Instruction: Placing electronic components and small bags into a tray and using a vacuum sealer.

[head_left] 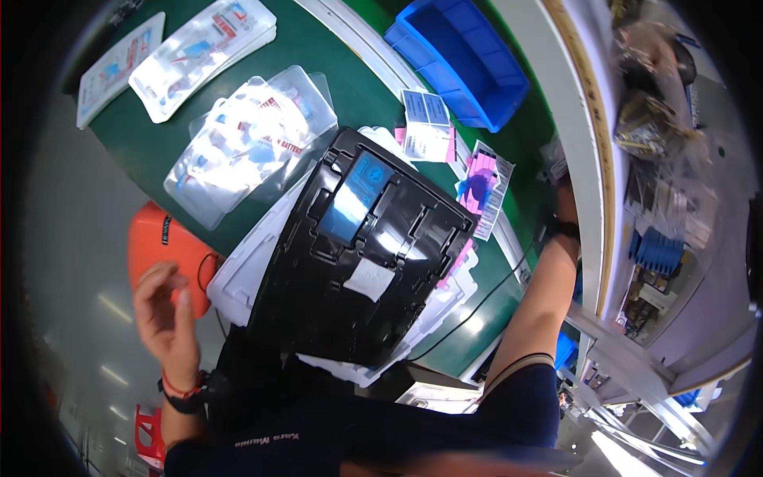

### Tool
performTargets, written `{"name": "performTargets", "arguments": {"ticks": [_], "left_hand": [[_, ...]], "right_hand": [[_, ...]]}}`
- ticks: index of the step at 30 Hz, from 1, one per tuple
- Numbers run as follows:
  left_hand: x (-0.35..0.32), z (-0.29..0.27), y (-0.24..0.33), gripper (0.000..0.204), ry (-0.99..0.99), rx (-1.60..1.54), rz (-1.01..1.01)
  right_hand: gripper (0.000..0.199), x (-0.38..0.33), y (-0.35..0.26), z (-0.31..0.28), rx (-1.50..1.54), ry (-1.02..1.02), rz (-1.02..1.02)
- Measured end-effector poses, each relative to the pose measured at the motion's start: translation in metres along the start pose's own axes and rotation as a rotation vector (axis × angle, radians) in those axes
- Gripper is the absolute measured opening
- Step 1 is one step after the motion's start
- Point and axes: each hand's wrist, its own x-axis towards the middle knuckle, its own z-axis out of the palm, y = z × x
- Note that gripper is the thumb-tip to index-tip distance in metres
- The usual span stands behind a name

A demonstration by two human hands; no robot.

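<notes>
Black moulded plastic tray [413,274] lies at frame centre on white trays [253,258], above the green surface [327,52]. Left hand [165,318], left of frame, appears before an orange seat [157,230]; its fingers are curved and spread. Right hand [566,202], right of frame: finger state cannot be determined.

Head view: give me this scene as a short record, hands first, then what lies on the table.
Left hand: raised, fingers bent, overlapping an orange object in view; grip unclear
Right hand: extended beside the pale shelf edge; dim, grip unclear
Center: black molded tray, tilted in view, over white trays
In the black tray: dark rectangular piece with blue print; white patch
Upper left: clear printed packs, piled
Upper right: blue bin
</notes>
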Motion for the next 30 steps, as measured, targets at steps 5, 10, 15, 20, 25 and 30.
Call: {"name": "performTargets", "arguments": {"ticks": [5, 10, 15, 20, 25, 30], "left_hand": [[-0.016, -0.019, -0.029, 0.026, 0.108, 0.066, -0.101], [-0.023, -0.016, -0.041, 0.024, 0.198, 0.063, -0.195], [-0.027, -0.011, -0.045, 0.023, 0.244, 0.068, -0.219], [-0.025, -0.008, -0.040, 0.022, 0.278, 0.091, -0.216], [-0.027, -0.009, -0.017, 0.021, 0.306, 0.110, -0.167], [-0.012, 0.011, 0.024, 0.020, 0.155, 0.025, -0.022]], "right_hand": [[0.033, 0.063, -0.050, 0.006, 0.344, -0.092, 0.091], [0.033, 0.110, -0.095, 0.008, 0.576, -0.161, 0.158], [0.034, 0.155, -0.113, 0.013, 0.612, -0.345, 0.255], [0.033, 0.154, -0.104, 0.025, 0.562, -0.306, 0.221], [0.031, 0.082, -0.111, 0.031, 0.389, -0.013, 0.034], [0.029, -0.033, -0.117, -0.007, 0.190, 0.328, -0.043]]}}
